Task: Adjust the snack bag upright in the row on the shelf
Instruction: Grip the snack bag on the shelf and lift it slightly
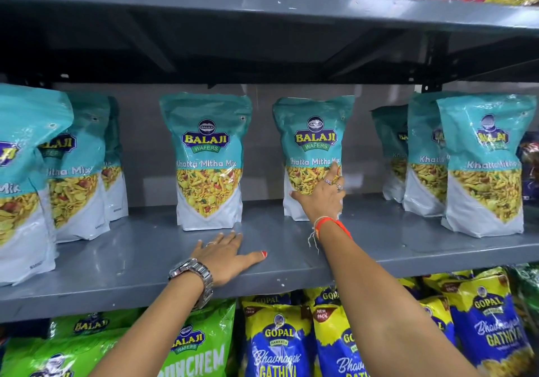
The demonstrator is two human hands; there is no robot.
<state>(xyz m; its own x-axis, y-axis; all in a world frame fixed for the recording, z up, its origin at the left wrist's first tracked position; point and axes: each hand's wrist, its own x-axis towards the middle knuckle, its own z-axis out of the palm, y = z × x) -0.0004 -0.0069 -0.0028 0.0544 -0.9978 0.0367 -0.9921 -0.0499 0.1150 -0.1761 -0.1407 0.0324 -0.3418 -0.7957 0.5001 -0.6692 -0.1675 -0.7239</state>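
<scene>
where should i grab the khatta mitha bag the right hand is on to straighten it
Grip the teal bag by its lower side edges, coming from the front. It stands on a gusseted base on the grey shelf with open gaps either side, so fingers can wrap there. The right hand already lies on its lower front; the left hand rests flat on the shelf.

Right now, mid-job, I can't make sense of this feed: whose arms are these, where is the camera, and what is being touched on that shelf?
There is no machine here. The one picture comes from a camera worn on a person's head, looking forward and down, so both arms are that person's own. The right hand is pressed against the front of a teal snack bag standing on the grey shelf; it is touching the bag, not lifting it. The left hand, with a wristwatch, lies flat on the shelf and holds nothing. A matching neighbour bag stands beside it, with more to either side.
</scene>
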